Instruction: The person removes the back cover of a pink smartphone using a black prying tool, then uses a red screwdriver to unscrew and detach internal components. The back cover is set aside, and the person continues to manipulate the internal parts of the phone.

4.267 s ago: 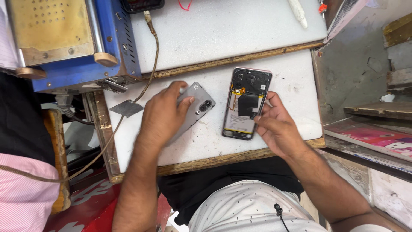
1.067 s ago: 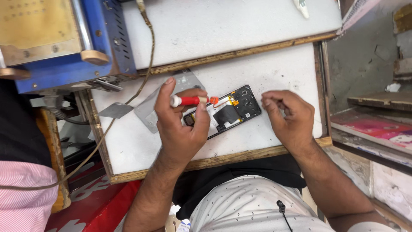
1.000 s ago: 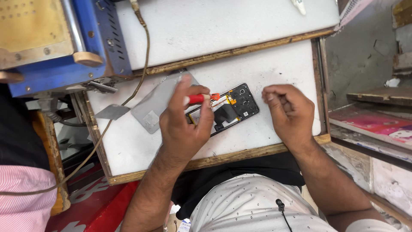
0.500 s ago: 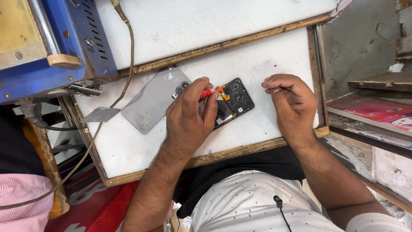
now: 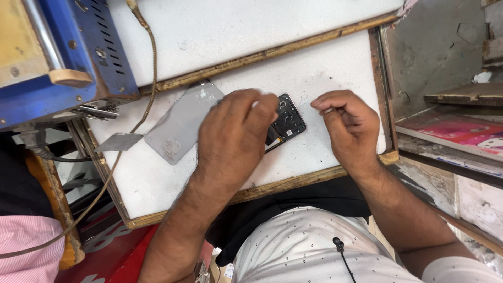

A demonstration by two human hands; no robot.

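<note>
My left hand [image 5: 236,133] lies curled over an opened black phone [image 5: 289,121]; only the phone's camera end sticks out to the right of the fingers. The red-handled screwdriver this hand held a moment ago is hidden under it. A grey phone back cover [image 5: 178,128] lies flat just left of that hand, its near end under the wrist. My right hand [image 5: 350,126] rests on the white work board [image 5: 335,68] right of the phone, thumb and fingertips pinched together; I cannot tell whether anything small is between them.
A blue and tan machine [image 5: 47,57] stands at the upper left, with a brown cable [image 5: 149,78] running down past the board's left edge. A small grey metal plate [image 5: 118,142] lies beside the cover. Wooden shelves [image 5: 461,99] border the right side.
My left hand has rolled over the phone, hiding the red screwdriver and most of the phone. The right hand stayed pinched beside it. The view has shifted slightly.
</note>
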